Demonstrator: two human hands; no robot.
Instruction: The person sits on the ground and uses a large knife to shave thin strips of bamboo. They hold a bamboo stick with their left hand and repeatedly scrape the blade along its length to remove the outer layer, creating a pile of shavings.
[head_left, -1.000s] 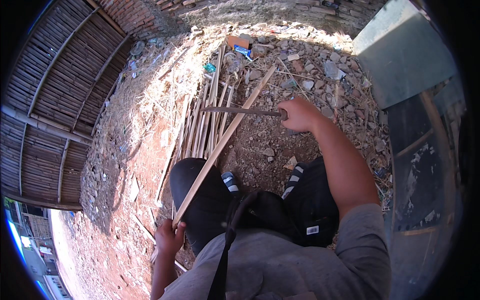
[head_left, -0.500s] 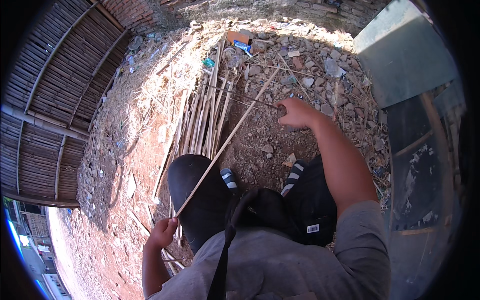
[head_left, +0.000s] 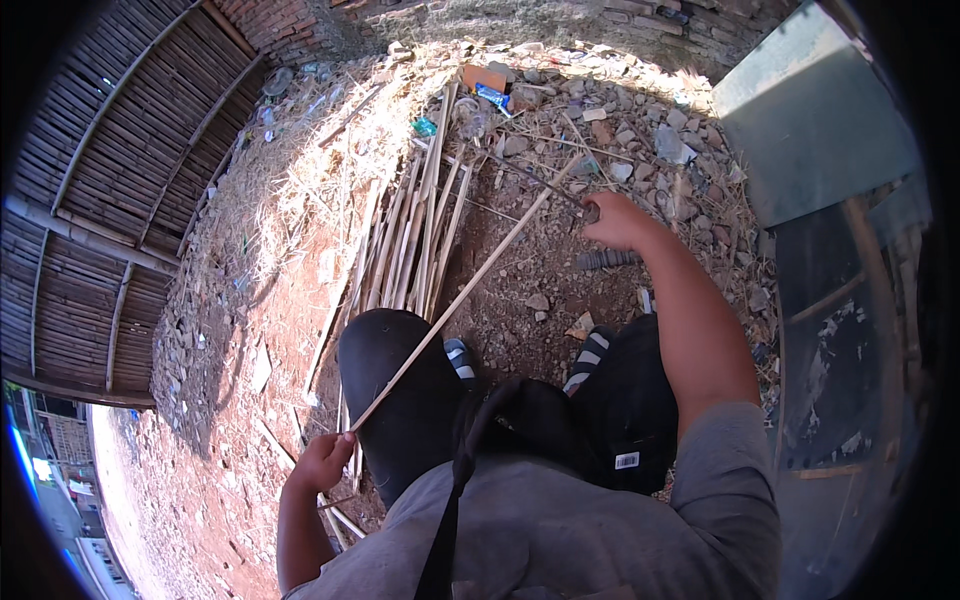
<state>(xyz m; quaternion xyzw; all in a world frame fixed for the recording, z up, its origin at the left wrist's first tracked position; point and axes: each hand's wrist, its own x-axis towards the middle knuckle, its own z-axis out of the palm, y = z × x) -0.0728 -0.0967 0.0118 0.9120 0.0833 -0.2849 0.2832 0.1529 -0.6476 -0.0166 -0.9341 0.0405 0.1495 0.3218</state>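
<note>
A long, thin bamboo strip (head_left: 470,290) slants from my left hand, across my left knee, to the stony ground at the far side. Its near end is pinched in my left hand (head_left: 326,462), low at the left. My right hand (head_left: 612,222) is closed round the handle of a long, dark blade, a machete seen nearly edge-on (head_left: 545,184). The blade points left and away, and crosses the strip near its far end. Whether the edge touches the strip I cannot tell. Beyond my left knee lies a pile of split bamboo strips (head_left: 405,240).
A dark ribbed object (head_left: 607,259) lies below my right hand. Rubble (head_left: 640,130) and litter cover the far ground. A bamboo-slat wall (head_left: 120,150) stands left, a brick wall (head_left: 500,25) at the back, and a grey panel (head_left: 820,120) at the right.
My right hand has moved right with the machete, whose blade slides along toward the strip's far end. The strip's far end has shifted slightly right; my left hand stays nearly still.
</note>
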